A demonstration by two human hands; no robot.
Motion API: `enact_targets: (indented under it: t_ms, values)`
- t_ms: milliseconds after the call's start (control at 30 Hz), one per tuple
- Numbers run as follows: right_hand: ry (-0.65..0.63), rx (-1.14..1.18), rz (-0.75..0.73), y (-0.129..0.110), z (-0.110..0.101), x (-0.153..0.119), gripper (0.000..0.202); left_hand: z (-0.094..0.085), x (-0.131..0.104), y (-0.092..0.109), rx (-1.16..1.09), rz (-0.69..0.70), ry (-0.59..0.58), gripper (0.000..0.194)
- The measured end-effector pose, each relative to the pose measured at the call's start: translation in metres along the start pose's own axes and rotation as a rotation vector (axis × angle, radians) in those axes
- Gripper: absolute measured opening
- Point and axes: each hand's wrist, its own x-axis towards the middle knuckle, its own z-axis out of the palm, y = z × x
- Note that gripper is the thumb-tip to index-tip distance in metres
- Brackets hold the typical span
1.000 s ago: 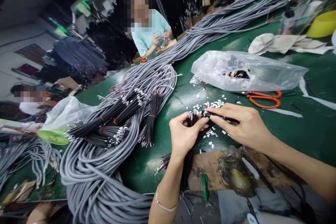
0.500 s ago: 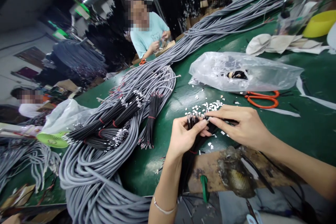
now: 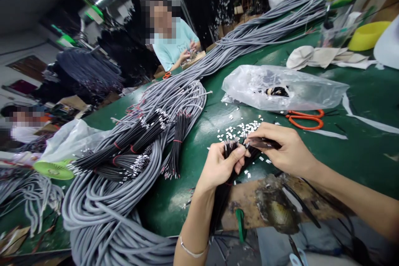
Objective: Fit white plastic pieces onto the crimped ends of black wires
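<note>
My left hand (image 3: 220,164) is closed round a bundle of black cables (image 3: 222,199), whose light-tipped ends (image 3: 231,144) stick up above the fingers. The rest of the bundle hangs down past my wrist, tied with a red band. My right hand (image 3: 283,145) is closed on a dark slim tool (image 3: 264,143); its exact kind is hard to make out. The tool's tip meets a cable end beside my left thumb. Small white scraps (image 3: 243,129) lie scattered on the green table (image 3: 162,208) just beyond both hands.
Orange-handled scissors (image 3: 305,119) lie by a clear plastic bag (image 3: 280,87). Tied black cable bundles (image 3: 124,149) rest on thick grey cable coils (image 3: 109,212) at left. A wooden board (image 3: 246,195) carries a grimy holder (image 3: 276,205). A co-worker (image 3: 177,45) sits across the table.
My right fingers have drawn back slightly from the cable ends, and the dark tool now shows between them. My left hand still grips the bundle. The view has shifted a little.
</note>
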Motion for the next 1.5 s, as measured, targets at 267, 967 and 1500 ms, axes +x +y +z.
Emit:
enact_targets:
  t_ms: [267, 967, 1500]
  values:
    - [-0.107, -0.125, 0.075, -0.003, 0.003, 0.0, 0.012, 0.01, 0.005, -0.006, -0.044, -0.049, 0.201, 0.025]
    - [0.001, 0.048, 0.044, -0.005, -0.001, 0.003, 0.008, 0.005, 0.001, -0.002, -0.063, -0.024, 0.028, 0.035]
    - [0.085, -0.118, 0.092, -0.004, 0.005, -0.004, 0.009, 0.019, 0.009, -0.019, -0.146, -0.004, 0.199, 0.029]
